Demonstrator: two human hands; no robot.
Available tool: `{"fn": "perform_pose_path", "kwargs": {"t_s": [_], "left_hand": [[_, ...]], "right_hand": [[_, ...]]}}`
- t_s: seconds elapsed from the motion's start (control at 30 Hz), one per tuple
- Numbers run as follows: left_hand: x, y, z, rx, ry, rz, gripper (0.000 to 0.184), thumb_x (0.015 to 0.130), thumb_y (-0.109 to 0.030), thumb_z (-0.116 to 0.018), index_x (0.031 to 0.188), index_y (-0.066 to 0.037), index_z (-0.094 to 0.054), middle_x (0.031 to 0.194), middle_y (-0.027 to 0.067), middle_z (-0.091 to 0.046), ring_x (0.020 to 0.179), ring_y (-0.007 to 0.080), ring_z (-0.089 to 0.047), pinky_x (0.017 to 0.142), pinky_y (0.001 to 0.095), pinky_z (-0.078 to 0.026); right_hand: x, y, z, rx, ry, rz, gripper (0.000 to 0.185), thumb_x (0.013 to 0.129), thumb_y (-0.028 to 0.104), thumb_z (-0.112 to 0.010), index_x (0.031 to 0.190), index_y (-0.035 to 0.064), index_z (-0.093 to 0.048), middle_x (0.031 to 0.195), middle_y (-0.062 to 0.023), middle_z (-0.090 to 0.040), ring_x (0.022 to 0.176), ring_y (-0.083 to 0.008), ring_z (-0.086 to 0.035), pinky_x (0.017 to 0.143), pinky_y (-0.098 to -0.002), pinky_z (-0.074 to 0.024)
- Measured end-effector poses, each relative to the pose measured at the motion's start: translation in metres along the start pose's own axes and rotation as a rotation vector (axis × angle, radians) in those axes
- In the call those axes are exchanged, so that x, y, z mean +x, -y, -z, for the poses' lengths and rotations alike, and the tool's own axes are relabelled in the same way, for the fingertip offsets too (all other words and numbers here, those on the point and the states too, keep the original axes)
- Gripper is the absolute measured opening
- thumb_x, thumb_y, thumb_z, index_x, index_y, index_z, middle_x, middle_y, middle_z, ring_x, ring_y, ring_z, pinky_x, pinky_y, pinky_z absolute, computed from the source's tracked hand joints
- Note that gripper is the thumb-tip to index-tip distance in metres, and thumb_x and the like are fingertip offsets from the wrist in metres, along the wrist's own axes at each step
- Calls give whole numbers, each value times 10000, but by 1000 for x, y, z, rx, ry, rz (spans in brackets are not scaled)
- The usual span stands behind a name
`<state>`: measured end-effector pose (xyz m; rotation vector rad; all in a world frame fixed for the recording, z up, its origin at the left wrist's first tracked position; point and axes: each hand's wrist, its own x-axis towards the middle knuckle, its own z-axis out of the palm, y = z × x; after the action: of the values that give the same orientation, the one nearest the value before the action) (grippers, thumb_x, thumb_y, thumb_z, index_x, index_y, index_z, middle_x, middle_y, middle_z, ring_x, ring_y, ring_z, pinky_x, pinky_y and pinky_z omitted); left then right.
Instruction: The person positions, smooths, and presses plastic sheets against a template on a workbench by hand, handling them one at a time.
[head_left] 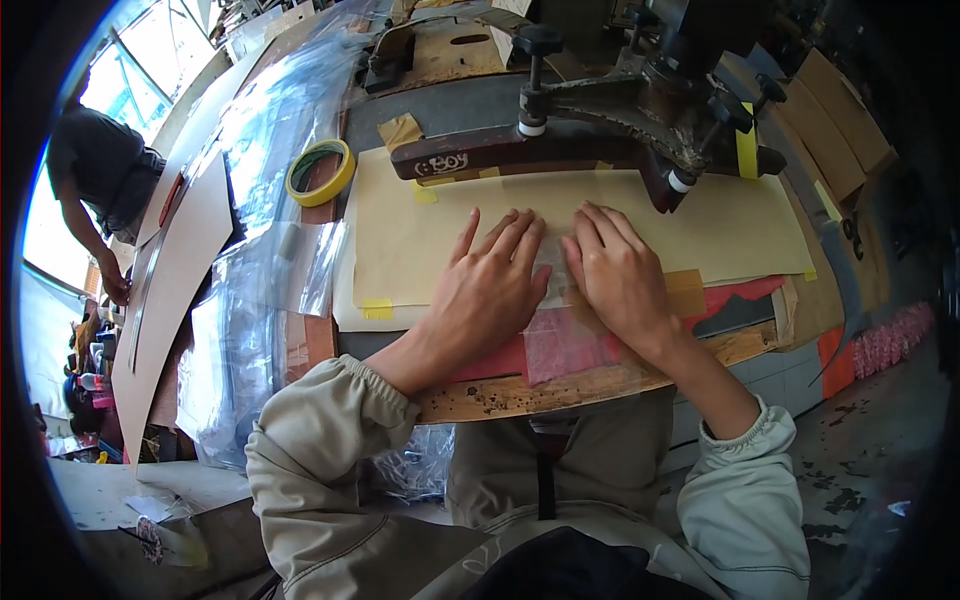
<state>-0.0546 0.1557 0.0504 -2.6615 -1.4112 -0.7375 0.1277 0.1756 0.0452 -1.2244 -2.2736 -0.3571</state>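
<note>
My left hand [492, 268] lies palm down on a cream sheet [390, 235], its fingers stretched out and slightly apart. Close beside it, my right hand [622, 275] is also palm down with fingers extended. Under and between the two hands is a clear plastic bag or film [565, 345], which hangs toward me over a pink sheet [500, 362]. Just beyond my fingertips, a dark machine bar [500, 155] crosses above the cream sheet. Yellow tape [377, 308] holds the sheet's near left corner. Neither hand grips anything that I can see.
A roll of yellow tape [320, 173] and stacked clear plastic bags [240, 300] are at the left. The machine's black knobs [538, 40] rise behind the bar. Scissors [852, 238] and cardboard [835, 120] are at right. Another person [100, 170] stands far left.
</note>
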Motion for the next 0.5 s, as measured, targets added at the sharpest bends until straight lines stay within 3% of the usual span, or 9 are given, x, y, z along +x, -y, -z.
{"fn": "perform_pose_path", "kwargs": {"t_s": [0.2,0.5], "left_hand": [[2,1,-1,-22,18,4,466,909,-226,-535,1282,51,-493,1334,215,-519,1279,334,-477,1101,507,-308],[6,2,2,-39,89,38,433,882,-160,-529,1268,22,-457,1364,225,-466,1285,362,-460,1046,585,-342]], "right_hand": [[1,-4,-5,60,-3,-41,278,892,137,-588,1065,-78,-619,1118,-215,-640,1053,-321,-610,919,-384,-500],[5,-8,-2,116,-42,-16,285,860,141,-614,1033,-85,-636,1071,-205,-652,1015,-305,-598,924,-392,-470]]}}
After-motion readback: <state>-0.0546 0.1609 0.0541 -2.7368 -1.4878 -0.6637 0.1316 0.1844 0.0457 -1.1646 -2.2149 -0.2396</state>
